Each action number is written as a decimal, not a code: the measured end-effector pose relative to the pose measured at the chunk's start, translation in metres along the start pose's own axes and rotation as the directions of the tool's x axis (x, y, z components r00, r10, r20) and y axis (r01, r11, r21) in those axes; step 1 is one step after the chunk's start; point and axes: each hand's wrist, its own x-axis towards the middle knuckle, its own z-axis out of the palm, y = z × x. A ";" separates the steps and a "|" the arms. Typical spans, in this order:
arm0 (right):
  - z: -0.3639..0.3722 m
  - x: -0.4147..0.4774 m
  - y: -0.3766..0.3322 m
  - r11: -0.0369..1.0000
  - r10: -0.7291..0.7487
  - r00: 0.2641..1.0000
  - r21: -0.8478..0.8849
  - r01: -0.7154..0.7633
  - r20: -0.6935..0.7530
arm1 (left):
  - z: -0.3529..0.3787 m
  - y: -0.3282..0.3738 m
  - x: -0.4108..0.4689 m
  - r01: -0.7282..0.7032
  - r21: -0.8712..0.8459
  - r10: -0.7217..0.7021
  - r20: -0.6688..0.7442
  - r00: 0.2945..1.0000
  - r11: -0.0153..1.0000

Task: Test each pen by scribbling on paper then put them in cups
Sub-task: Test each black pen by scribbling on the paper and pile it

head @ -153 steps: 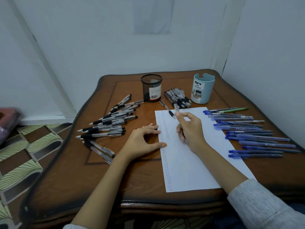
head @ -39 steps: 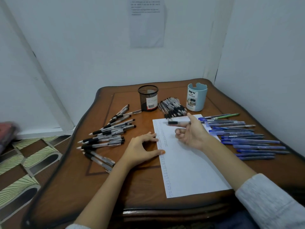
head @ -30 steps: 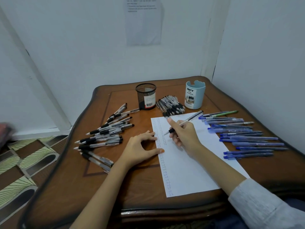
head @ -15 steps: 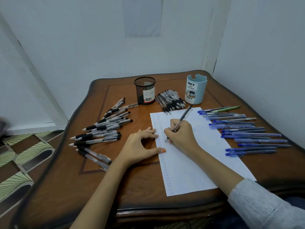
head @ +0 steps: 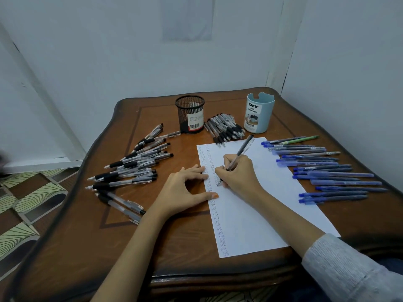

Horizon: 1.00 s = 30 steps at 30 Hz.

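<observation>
My right hand [head: 238,174] grips a black pen [head: 244,147] in a writing hold, its tip down on the white paper [head: 261,205] beside columns of small scribbles along the left edge. My left hand [head: 183,190] rests on the table with fingertips and thumb pressing the paper's left edge. A black mesh cup [head: 190,114] and a light blue cup [head: 259,113] stand upright at the back. Several black pens [head: 133,164] lie to the left, a small heap of black pens [head: 224,128] lies between the cups, and several blue pens [head: 322,171] lie to the right.
The brown wooden table [head: 174,247] sits in a corner with white walls close behind and to the right. One green pen [head: 302,139] lies at the top of the blue row. Patterned floor shows to the left.
My right hand picked up a black pen from near the heap, turned it into a writing hold and lowered its tip onto the paper. My left hand stayed on the paper's edge.
</observation>
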 end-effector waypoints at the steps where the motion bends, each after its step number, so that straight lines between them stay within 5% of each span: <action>1: 0.000 0.000 0.000 1.000 0.009 1.000 0.011 -0.009 -0.002 | 0.000 0.000 0.000 -0.001 0.000 0.001 0.002 1.000 1.000; 30: -0.001 0.002 0.005 1.000 -0.009 0.999 0.006 0.010 -0.045 | 0.000 0.001 -0.001 -0.009 -0.008 0.009 -0.004 1.000 1.000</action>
